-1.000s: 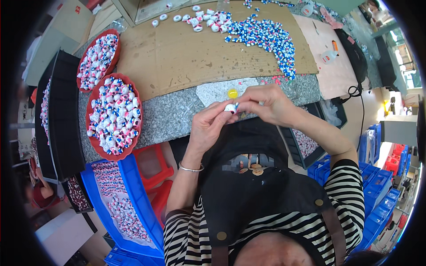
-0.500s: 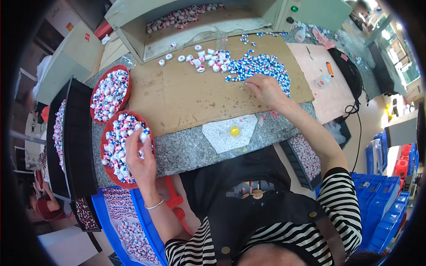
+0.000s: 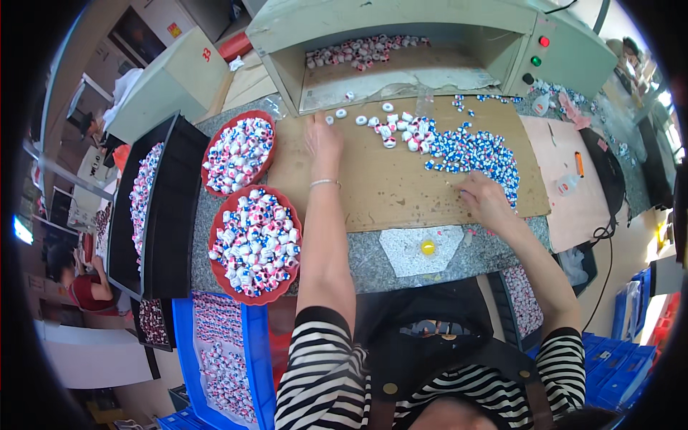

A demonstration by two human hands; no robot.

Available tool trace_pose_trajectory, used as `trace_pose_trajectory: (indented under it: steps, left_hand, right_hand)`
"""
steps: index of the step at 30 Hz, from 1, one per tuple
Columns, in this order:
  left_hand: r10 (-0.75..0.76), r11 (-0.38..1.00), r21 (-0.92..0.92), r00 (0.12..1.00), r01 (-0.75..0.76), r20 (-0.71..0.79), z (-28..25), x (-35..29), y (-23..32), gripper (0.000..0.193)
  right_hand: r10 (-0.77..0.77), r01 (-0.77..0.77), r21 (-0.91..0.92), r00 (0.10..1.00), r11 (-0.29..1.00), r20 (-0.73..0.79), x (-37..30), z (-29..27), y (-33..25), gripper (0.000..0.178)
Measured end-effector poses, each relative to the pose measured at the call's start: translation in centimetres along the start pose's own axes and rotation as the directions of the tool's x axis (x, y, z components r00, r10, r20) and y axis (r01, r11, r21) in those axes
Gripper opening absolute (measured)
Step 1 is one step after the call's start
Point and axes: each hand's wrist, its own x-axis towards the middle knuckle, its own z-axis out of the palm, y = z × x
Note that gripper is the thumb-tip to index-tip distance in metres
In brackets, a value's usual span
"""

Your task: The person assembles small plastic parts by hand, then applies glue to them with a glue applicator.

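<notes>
My left hand point(image 3: 322, 137) reaches to the far left part of a brown cardboard sheet point(image 3: 373, 193). Its fingers look bent together beside a small white round piece point(image 3: 330, 120); their tips are mostly hidden. My right hand point(image 3: 487, 201) is in a pinch at the near edge of a spread of small blue-and-white pieces point(image 3: 476, 154). What its fingertips hold is too small to name. Between the hands, farther back, lie larger white-and-pink pieces point(image 3: 405, 131). A red scalloped bowl point(image 3: 297, 247), full of white, pink and blue figures, stands left of my left forearm.
Another filled red bowl point(image 3: 271, 154) and a black bin point(image 3: 168, 208) stand at the left, above a blue tray point(image 3: 188, 344). A yellow round thing point(image 3: 428, 248) lies on a pale sheet. At the back stands a grey open-fronted cabinet point(image 3: 387, 21). An orange-capped bottle point(image 3: 568, 185) lies right.
My left hand has left the near bowl, where it held a white-and-blue piece, and reached forward to the cardboard. My right hand stays by the blue-and-white pieces. The view has shifted.
</notes>
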Motion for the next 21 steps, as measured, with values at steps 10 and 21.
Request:
trace_pose_trajectory:
  steps: [10,21]
  left_hand:
    - [-0.153,0.425,-0.698,0.806,0.576,0.572,-3.5,-4.1,3.2,0.026]
    - [0.016,-0.193,-0.549,0.562,0.813,0.827,-17.5,-21.2,3.5,0.030]
  right_hand:
    - [0.117,-0.092,-0.114,0.965,0.989,0.234,-2.4,-1.5,2.0,0.013]
    - [-0.343,0.324,0.112,0.883,0.939,0.322,-3.0,-1.0,-6.1,0.022]
